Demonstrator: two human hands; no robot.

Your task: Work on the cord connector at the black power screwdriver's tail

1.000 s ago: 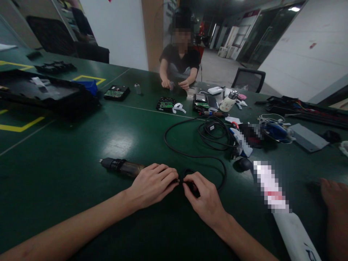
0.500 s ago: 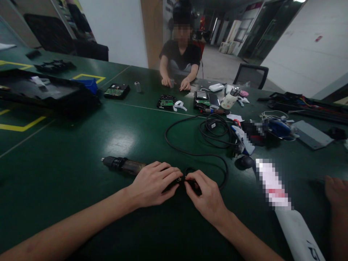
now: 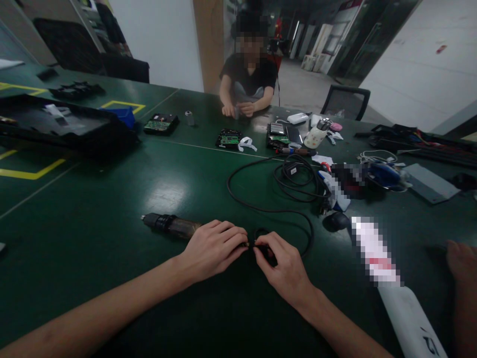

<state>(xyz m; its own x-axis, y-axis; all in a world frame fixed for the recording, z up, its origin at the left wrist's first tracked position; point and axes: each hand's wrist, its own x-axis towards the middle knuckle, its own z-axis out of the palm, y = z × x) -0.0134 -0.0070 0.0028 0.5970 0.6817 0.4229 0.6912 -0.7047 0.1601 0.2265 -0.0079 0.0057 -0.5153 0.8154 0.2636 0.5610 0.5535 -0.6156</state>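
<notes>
An electric screwdriver lies low over the green table, its dark body slanting and its tip pointing left. My left hand is wrapped around its rear part, hiding much of the handle. A small metallic end shows past my left fingertips. Just right of it, my right hand pinches the end of a black cable, its connector mostly covered by the fingers. A narrow gap separates the fingertips of both hands. From my right hand the cable loops back to a coil on the table.
Opened circuit-board devices sit farther back, near a person handling a small cylinder. A large black tray is at left. On the right are a white bat-shaped object, a grey plate and another person's hand.
My left fingers have closed in slightly, and my hands stay almost in place. Across the table, the person has brought one hand over to the small cylinder.
</notes>
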